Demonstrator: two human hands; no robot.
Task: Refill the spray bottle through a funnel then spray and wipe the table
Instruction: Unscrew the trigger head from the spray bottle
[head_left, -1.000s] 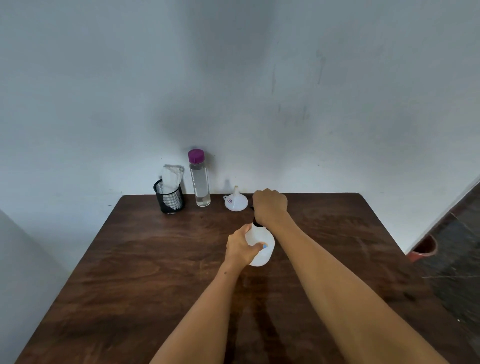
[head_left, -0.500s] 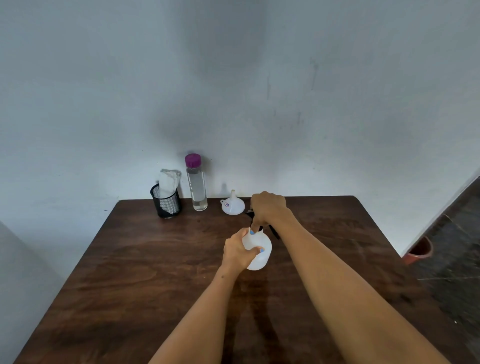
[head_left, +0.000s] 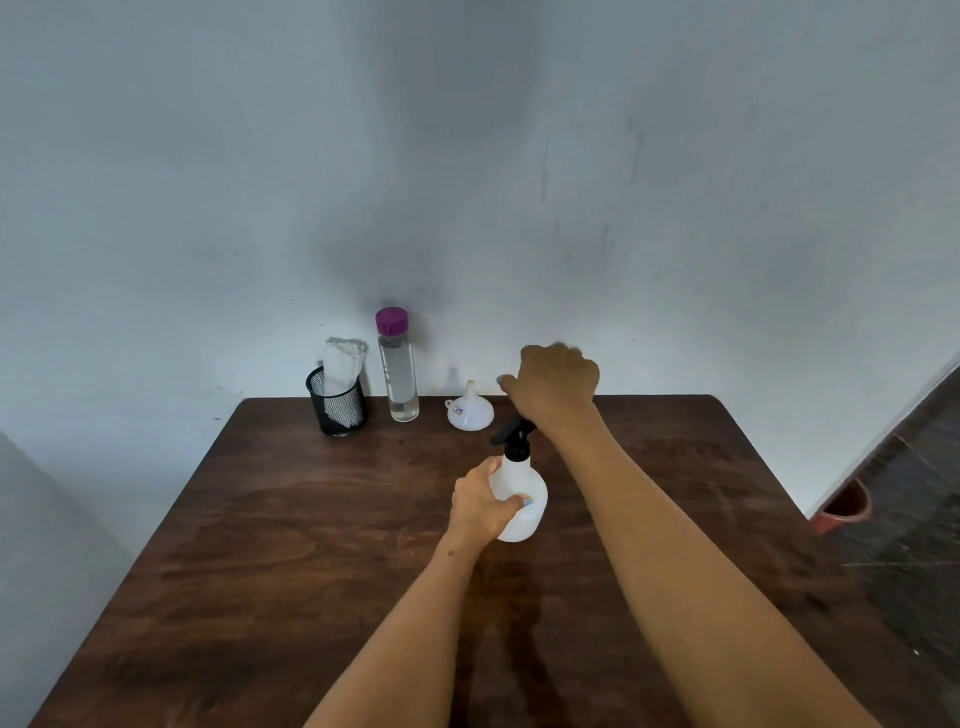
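Observation:
A white spray bottle (head_left: 524, 512) with a black spray head (head_left: 514, 439) stands upright near the middle of the dark wooden table (head_left: 291, 545). My left hand (head_left: 480, 506) grips the bottle's round body from the left. Just above and behind the spray head is my right hand (head_left: 556, 387), blurred, with its fingers curled. Its heel covers the back of the head, so any hold on it is hidden. A small white funnel (head_left: 470, 410) sits spout-up at the table's far edge. Left of it stands a clear water bottle (head_left: 399, 371) with a purple cap.
A black mesh cup (head_left: 337, 402) holding a folded white cloth (head_left: 343, 358) stands at the far left by the wall. The wall runs along the table's far edge. A red pot (head_left: 844, 509) sits on the floor to the right.
My right hand has risen off the spray head, which now shows below it. The left hand still grips the bottle in the same spot.

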